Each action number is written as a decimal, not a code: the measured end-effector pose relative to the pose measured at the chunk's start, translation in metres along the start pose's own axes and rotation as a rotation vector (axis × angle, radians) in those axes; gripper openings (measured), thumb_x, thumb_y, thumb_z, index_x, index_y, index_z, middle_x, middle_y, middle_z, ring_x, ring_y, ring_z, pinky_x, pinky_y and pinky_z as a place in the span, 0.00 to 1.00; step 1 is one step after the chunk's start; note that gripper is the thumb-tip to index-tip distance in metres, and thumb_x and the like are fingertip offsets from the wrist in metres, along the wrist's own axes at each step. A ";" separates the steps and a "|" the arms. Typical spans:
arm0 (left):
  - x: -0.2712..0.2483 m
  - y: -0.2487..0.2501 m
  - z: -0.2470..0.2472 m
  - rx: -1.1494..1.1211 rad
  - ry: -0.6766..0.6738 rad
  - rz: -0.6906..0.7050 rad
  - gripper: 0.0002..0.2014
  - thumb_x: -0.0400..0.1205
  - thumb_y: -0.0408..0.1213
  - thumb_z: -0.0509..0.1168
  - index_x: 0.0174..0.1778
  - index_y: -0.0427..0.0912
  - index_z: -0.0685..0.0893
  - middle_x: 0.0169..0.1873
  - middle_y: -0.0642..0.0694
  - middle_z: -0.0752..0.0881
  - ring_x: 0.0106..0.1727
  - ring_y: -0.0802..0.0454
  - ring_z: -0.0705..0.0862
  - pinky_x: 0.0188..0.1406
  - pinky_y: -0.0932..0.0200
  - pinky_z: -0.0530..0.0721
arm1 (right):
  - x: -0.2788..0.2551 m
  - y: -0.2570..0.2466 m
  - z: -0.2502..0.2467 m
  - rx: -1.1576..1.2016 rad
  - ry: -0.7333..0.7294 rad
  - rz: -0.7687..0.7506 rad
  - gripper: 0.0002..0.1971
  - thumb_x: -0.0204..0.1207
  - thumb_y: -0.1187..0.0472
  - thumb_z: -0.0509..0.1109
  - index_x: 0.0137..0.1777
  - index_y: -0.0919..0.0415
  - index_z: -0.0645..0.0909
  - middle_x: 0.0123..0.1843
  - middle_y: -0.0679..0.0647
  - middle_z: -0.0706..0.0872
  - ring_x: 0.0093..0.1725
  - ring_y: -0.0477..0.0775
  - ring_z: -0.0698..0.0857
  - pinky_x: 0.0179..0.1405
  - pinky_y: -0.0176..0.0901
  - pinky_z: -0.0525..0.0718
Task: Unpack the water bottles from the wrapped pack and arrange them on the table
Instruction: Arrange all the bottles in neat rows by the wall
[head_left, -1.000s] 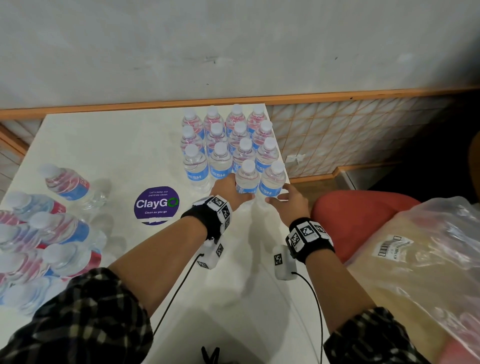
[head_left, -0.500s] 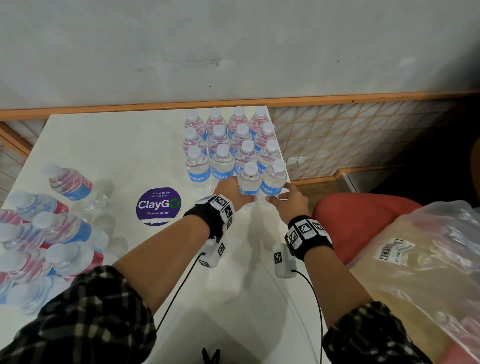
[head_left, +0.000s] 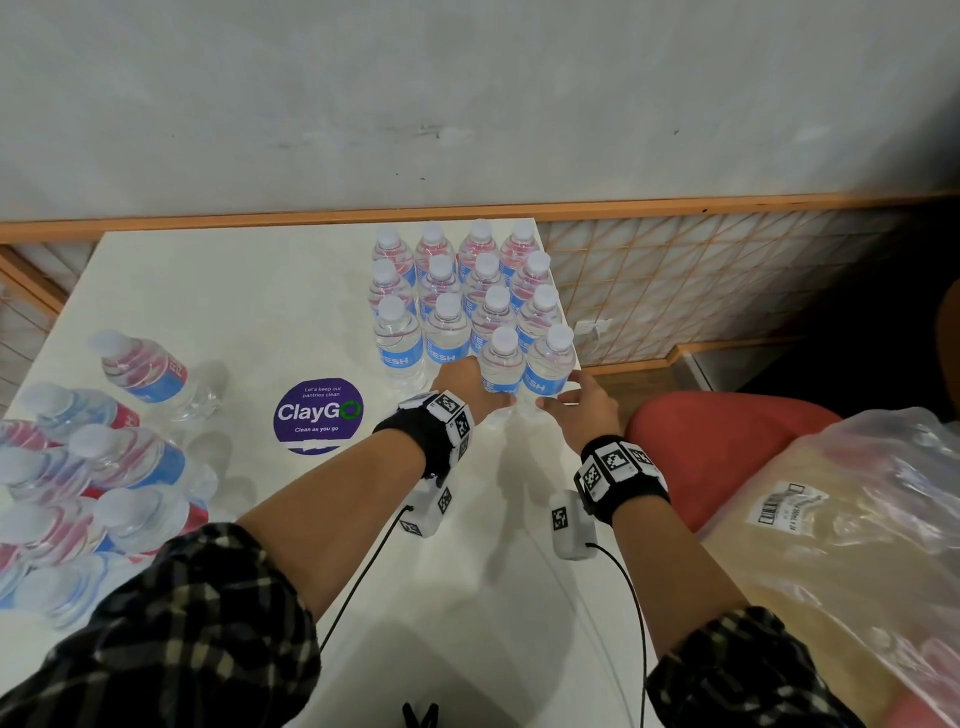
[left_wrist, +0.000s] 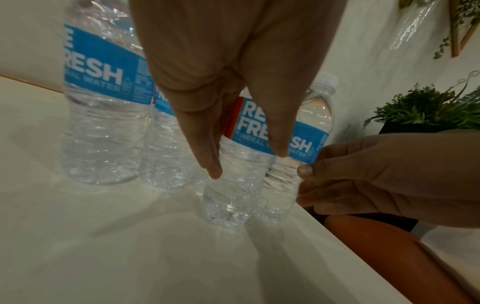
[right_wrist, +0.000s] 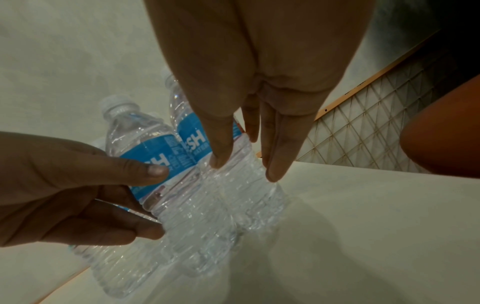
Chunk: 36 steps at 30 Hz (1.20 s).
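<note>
Several clear water bottles (head_left: 457, 291) with blue labels stand in rows at the back right of the white table (head_left: 234, 312). Two more stand upright in front of them, close to the right edge. My left hand (head_left: 485, 392) (left_wrist: 246, 162) holds the left bottle (head_left: 503, 358) (left_wrist: 228, 197) between thumb and fingers. My right hand (head_left: 558, 389) (right_wrist: 245, 168) holds the right bottle (head_left: 551, 358) (right_wrist: 246, 195) the same way. Both bottles rest on the table and touch each other. More bottles (head_left: 62, 493) lie on their sides at the table's left edge.
A purple ClayGo sticker (head_left: 318, 415) is stuck on the table left of my left wrist. A single bottle (head_left: 145, 371) lies near the left pile. A red chair (head_left: 717, 447) at the right carries crumpled clear plastic wrap (head_left: 857, 545). The wall runs behind the table.
Both hands have stayed on the two front bottles, which stand where they were. Only the head view has shifted slightly.
</note>
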<state>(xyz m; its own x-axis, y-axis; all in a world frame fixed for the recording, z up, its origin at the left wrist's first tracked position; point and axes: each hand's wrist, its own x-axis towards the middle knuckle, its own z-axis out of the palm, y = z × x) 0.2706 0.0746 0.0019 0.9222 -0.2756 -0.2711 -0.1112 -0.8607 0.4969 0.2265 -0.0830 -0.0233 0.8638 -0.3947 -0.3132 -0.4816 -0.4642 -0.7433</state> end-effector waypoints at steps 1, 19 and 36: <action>0.000 0.000 0.000 -0.002 0.001 0.001 0.20 0.78 0.50 0.69 0.59 0.40 0.82 0.53 0.40 0.86 0.54 0.43 0.85 0.49 0.57 0.79 | 0.000 0.000 0.000 -0.001 -0.002 -0.001 0.30 0.71 0.55 0.77 0.72 0.57 0.73 0.58 0.57 0.86 0.61 0.56 0.82 0.61 0.47 0.80; -0.039 -0.014 -0.052 -0.169 0.022 0.011 0.18 0.80 0.35 0.66 0.65 0.38 0.79 0.61 0.41 0.85 0.64 0.42 0.81 0.65 0.52 0.78 | -0.032 0.008 0.011 -0.146 -0.124 -0.005 0.27 0.74 0.57 0.74 0.72 0.63 0.74 0.62 0.59 0.86 0.65 0.58 0.81 0.66 0.46 0.77; -0.155 -0.132 -0.178 0.040 -0.078 -0.122 0.18 0.78 0.40 0.70 0.63 0.41 0.82 0.61 0.44 0.84 0.62 0.46 0.81 0.64 0.54 0.79 | -0.193 -0.068 0.154 -0.007 -0.492 -0.273 0.17 0.72 0.62 0.75 0.61 0.57 0.81 0.52 0.52 0.83 0.49 0.51 0.82 0.56 0.43 0.82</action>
<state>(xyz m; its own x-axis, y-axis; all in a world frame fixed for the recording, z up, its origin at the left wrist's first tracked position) 0.2083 0.3071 0.1256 0.8984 -0.1990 -0.3914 -0.0163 -0.9059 0.4232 0.1157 0.1466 -0.0033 0.9238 0.1562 -0.3496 -0.2300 -0.5036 -0.8327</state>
